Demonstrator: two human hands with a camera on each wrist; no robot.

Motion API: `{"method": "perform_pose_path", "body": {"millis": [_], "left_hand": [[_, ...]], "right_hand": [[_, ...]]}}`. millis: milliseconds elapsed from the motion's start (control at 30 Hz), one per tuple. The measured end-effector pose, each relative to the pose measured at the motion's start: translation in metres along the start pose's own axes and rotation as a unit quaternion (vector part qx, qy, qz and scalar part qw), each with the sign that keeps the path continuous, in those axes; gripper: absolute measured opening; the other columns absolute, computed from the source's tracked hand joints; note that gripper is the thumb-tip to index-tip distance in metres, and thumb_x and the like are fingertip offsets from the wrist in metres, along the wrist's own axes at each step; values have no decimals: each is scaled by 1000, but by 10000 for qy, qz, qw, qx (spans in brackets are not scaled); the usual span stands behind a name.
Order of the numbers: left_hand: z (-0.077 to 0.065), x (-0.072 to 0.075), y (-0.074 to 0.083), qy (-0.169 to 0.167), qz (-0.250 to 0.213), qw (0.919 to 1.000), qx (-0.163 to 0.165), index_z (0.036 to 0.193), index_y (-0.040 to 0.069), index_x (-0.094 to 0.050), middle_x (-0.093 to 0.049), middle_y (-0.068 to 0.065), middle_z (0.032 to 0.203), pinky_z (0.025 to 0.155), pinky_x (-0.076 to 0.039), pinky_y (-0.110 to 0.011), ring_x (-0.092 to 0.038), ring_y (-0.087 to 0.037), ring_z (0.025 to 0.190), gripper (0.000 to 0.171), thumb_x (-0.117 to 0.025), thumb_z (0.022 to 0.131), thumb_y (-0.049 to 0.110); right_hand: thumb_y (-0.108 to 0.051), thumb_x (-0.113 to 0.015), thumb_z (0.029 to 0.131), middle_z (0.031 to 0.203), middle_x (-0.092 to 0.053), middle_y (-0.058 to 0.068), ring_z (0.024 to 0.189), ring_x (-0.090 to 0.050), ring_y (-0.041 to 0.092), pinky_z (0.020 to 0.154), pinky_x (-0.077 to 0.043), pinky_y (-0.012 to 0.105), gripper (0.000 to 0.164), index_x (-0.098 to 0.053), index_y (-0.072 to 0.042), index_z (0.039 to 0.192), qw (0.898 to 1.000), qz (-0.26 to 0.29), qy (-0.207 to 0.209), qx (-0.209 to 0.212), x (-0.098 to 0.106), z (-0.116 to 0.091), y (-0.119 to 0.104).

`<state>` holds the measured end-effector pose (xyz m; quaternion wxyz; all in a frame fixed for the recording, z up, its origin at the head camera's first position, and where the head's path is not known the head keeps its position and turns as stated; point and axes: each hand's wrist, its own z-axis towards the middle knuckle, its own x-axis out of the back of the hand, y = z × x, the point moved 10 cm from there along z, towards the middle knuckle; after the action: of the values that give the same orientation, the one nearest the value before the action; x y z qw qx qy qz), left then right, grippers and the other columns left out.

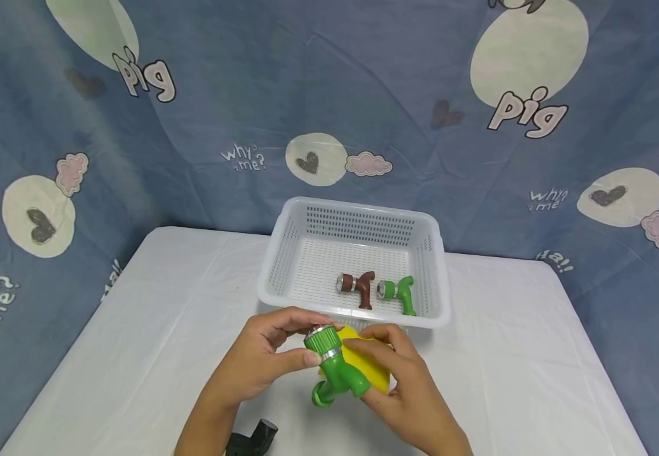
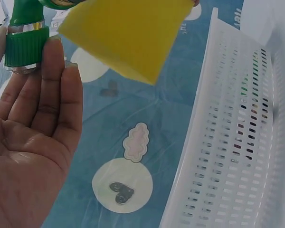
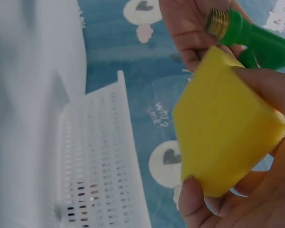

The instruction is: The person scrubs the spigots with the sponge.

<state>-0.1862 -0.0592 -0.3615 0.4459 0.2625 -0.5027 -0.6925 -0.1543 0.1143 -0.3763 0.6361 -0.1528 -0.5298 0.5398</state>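
Note:
My left hand (image 1: 252, 358) pinches a green tap (image 1: 337, 372) by its ribbed collar, thumb on one side and fingers on the other. A silvery ring sits below that collar, and a brassy threaded end (image 3: 220, 23) shows in the right wrist view. In my right hand (image 1: 409, 380) is a yellow sponge (image 3: 221, 123), a thick block gripped between thumb and fingers. The sponge lies close behind the tap in the head view, its lower part overlapped by the tap. Both hands are over the white table, just in front of the basket.
A white perforated basket (image 1: 269, 278) stands at the back of the table (image 1: 517, 354). Inside it lie a brown tap (image 1: 365, 288) and another green tap (image 1: 404, 292). A black pipe-like piece (image 1: 262, 437) lies by my left forearm. A blue printed cloth (image 1: 318, 82) hangs behind.

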Motion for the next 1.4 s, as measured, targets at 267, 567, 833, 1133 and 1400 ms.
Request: {"method": "perform_pose_path", "body": {"millis": [267, 567, 833, 1133, 1400], "left_hand": [[1, 3, 1, 105, -17, 9999, -13, 129, 5, -69, -73, -8, 126, 89, -56, -36, -65, -24, 99, 36, -73, 95, -4], [0, 16, 1, 682, 196, 9975, 11, 126, 6, -70, -74, -11, 119, 85, -57, -32, -66, -25, 95, 35, -74, 93, -5], [-1, 24, 0, 988, -192, 9948, 166, 131, 0, -60, -66, -18, 121, 84, -61, -31, -69, -23, 95, 41, -74, 93, -7], [-2, 34, -2, 1389, -355, 9896, 90, 132, -4, -62, -62, -19, 124, 86, -62, -33, -71, -21, 98, 40, -73, 94, -8], [-2, 41, -5, 1770, -225, 9835, 306, 126, -4, -62, -65, -19, 119, 84, -62, -34, -72, -24, 99, 40, -77, 89, -10]], "right_hand": [[-16, -82, 93, 129, -58, -7, 116, -58, 17, 93, -56, 32, 44, -70, -29, 133, 9977, 586, -189, -298, -3, -1, 5], [-23, -85, 91, 124, -56, -13, 109, -58, 11, 84, -55, 30, 42, -69, -32, 128, 9997, -182, 91, -159, -4, 1, 5], [-17, -86, 90, 126, -57, -7, 108, -60, 14, 89, -57, 27, 41, -70, -22, 127, 9985, -431, 347, 2, 8, -2, 5], [-18, -83, 93, 128, -58, -3, 112, -60, 17, 96, -54, 26, 42, -68, -21, 132, 9994, -176, 234, 180, 3, 0, 2], [-19, -83, 93, 127, -60, -4, 113, -60, 17, 94, -55, 28, 39, -70, -23, 130, 9999, 96, 15, 143, 2, -1, 1]]}}
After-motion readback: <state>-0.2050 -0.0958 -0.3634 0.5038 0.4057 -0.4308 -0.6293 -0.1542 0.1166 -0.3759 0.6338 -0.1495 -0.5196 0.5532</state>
